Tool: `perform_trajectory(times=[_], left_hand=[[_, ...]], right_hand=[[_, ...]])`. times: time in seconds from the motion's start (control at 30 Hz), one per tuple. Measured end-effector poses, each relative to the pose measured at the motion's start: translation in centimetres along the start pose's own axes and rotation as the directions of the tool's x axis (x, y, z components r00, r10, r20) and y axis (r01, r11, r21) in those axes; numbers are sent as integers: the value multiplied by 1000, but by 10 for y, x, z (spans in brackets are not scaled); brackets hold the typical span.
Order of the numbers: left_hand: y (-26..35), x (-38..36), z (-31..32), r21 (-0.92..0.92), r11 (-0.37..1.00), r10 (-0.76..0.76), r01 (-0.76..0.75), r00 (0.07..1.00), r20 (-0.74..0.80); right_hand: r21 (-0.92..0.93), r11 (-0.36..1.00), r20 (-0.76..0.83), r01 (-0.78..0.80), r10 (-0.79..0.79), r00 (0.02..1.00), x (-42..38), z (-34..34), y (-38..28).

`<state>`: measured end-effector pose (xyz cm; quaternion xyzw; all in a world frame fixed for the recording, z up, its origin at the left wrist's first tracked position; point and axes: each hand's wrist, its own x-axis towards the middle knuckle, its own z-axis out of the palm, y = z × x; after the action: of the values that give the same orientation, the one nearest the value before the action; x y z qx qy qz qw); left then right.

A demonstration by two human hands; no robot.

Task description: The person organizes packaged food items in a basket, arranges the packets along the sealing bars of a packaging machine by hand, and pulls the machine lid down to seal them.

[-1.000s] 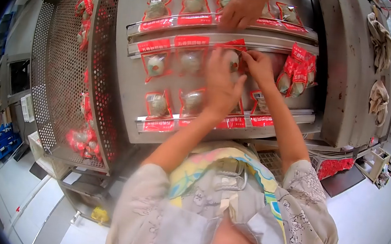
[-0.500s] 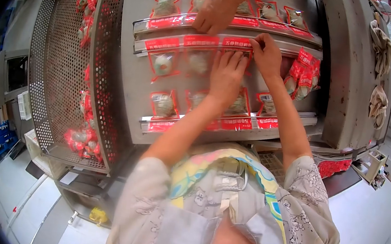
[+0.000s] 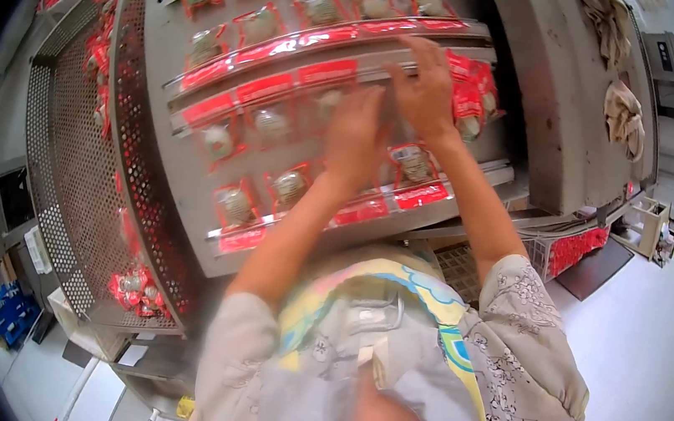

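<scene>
My left hand (image 3: pixel 352 141), smeared by motion, is over the near row of red-and-clear packets; its fingers are too blurred to read. To its right my right hand (image 3: pixel 425 95) is at the sealing bar, thumb and forefinger bent and apart, with no packet visible between them. Left of my hands a clear packet with a pale filling (image 3: pixel 270 124) lies with its red top on the bar. Another packet (image 3: pixel 411 165) rests below my right hand. A pile of filled red packets (image 3: pixel 473 93) sits just right of that hand.
A perforated metal bin (image 3: pixel 67 144) with red packets stands on the left. More packets (image 3: pixel 322 11) lie in rows on the far side of the metal plate (image 3: pixel 182 166). A thick metal housing (image 3: pixel 537 92) borders the right side, with cloth gloves (image 3: pixel 624 119) on it.
The view has turned and shifted. Another person's hand at the far bar has gone from view. My left hand has lifted off the packets and blurs; my right hand's pinch has loosened.
</scene>
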<state>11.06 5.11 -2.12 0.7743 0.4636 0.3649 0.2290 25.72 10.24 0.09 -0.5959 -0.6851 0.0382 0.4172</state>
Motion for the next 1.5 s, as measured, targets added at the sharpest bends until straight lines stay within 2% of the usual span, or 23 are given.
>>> perform_trajectory(times=[0.07, 0.13, 0.17, 0.2, 0.23, 0.3, 0.37, 0.43, 0.47, 0.5, 0.57, 0.67, 0.77, 0.9, 0.93, 1.0, 1.1, 1.13, 1.23, 1.3, 1.33, 1.43, 1.5], left_hand=[[15, 8, 29, -154, 973, -157, 172, 982, 100], [27, 16, 67, -245, 918, -282, 310, 949, 144], [34, 24, 76, -288, 847, -391, 446, 891, 230], [43, 33, 83, -315, 756, -485, 574, 814, 320], [47, 40, 91, -327, 645, -563, 691, 719, 408], [25, 30, 121, -393, 690, -522, 608, 794, 312], [18, 28, 119, -446, 716, -487, 537, 842, 230], [15, 20, 115, -441, 679, -602, 587, 789, 124], [10, 16, 114, -456, 655, -657, 602, 752, 49], [3, 11, 113, -477, 632, -705, 611, 708, -27], [-6, 11, 103, -533, 651, -692, 540, 711, -124], [-8, 13, 89, -594, 655, -667, 467, 727, -164], [6, 18, 83, -644, 620, -690, 448, 701, -177], [14, 16, 77, -644, 617, -691, 452, 702, -169], [13, 14, 78, -639, 651, -667, 410, 711, -223], [-5, 1, 79, -586, 648, -691, 487, 698, -184], [-26, -22, 97, -513, 644, -721, 568, 675, -158], [-22, -21, 97, -491, 640, -732, 591, 663, -155], [-18, -19, 93, -603, 399, -828, 690, 554, 86], [-30, -20, 100, -671, 247, -874, 699, 460, 157], [-35, -20, 102, -696, 170, -889, 697, 414, 197], [4, 11, 65, -791, -217, -849, 572, 288, 442], [0, 17, 71, -762, -169, -861, 625, 284, 423]], right_hand=[[-157, 987, -118, 42, -61, 991, 1, -38, 25], [-69, 996, -123, -61, 52, 991, 0, -62, 60], [-23, 993, -125, -117, 113, 986, -1, -69, 74], [139, 971, -41, -195, 202, 979, -1, -74, 85], [175, 977, 8, -125, 125, 992, -1, -74, 93], [258, 966, 97, 13, -39, 994, -1, -70, 106], [299, 954, 202, -18, -45, 978, -7, -65, 106], [282, 957, 305, -69, -21, 952, -14, -60, 108], [265, 961, 290, -82, 1, 957, -17, -61, 105], [178, 980, 311, -87, 28, 950, -17, -63, 106], [-3, 996, 354, -85, 81, 932, -16, -68, 107], [-138, 977, 140, 166, -146, 979, -6, -73, 84], [49, 999, 298, -24, 8, 955, -7, -63, 56], [-86, 986, 466, -145, 168, 869, -14, -40, 46], [-142, 972, 502, -189, 235, 832, -14, -39, 44], [-258, 929, 553, -265, 367, 748, -8, -35, 46], [-424, 888, 691, -179, 445, 570, -8, -24, 60], [-439, 881, 693, -174, 456, 559, -6, -22, 62], [-475, 864, 711, -168, 489, 506, 0, -15, 67], [-480, 857, 733, -185, 508, 452, 6, -10, 71], [-462, 858, 711, -223, 509, 486, 6, -9, 72], [-412, 853, 637, -321, 521, 568, 3, -12, 69], [-398, 840, 583, -368, 542, 605, 2, -16, 63]])
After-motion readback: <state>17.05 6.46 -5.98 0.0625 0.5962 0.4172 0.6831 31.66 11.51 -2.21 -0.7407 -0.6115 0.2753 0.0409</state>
